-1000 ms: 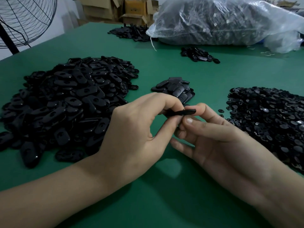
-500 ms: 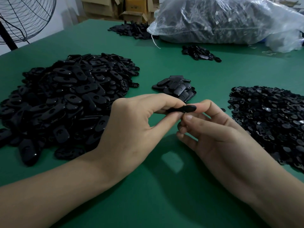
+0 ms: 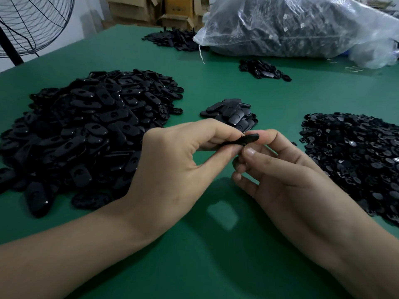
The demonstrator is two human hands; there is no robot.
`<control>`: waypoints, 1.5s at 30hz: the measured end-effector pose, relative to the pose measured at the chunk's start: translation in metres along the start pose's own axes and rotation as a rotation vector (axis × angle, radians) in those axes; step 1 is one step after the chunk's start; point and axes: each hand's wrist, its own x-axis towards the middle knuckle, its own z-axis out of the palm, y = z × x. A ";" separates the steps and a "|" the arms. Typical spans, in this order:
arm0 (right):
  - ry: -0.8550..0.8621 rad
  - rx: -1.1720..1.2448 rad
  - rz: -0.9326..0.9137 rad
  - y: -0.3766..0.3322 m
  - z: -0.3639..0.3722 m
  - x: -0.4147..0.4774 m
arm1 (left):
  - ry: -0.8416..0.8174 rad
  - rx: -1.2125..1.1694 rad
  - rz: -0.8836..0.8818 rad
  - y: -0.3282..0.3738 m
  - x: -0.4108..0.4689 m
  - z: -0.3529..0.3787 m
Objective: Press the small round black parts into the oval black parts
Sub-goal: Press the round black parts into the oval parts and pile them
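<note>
A green table point(image 3: 216, 266) carries everything. At left lies a big heap of oval parts point(image 3: 86, 130), spreading from near to mid-table. A small pile point(image 3: 232, 114) of the same sits in the middle, apart from the heap. At right spreads a flat heap of round parts point(image 3: 356, 156). Farther off lies another little pile point(image 3: 262, 69), and at the far edge a dark scatter point(image 3: 172, 38) touching a full clear bag point(image 3: 291, 26).

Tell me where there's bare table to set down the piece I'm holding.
Bare green table lies nearest you, below your left hand and right hand holding the piece. Also a strip between the small middle stack and the round-part pile, and a band behind the oval pile toward the bag. Crowded far left and far right.
</note>
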 end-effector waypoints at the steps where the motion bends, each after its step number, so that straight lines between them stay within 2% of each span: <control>1: -0.001 -0.001 0.001 0.000 0.000 0.000 | 0.000 0.001 -0.001 0.000 0.000 0.000; 13: -0.016 -0.008 0.009 0.000 0.000 -0.001 | -0.003 0.030 0.073 0.001 0.000 -0.003; 28: -0.044 0.013 0.028 -0.002 -0.002 -0.004 | 0.017 0.133 0.254 -0.001 0.000 -0.008; 39: -0.128 0.077 0.111 -0.005 -0.008 -0.004 | -0.025 0.119 0.271 -0.003 0.000 -0.010; 45: -0.076 -0.037 0.078 -0.007 -0.005 -0.002 | -0.077 0.038 0.128 -0.001 0.001 -0.005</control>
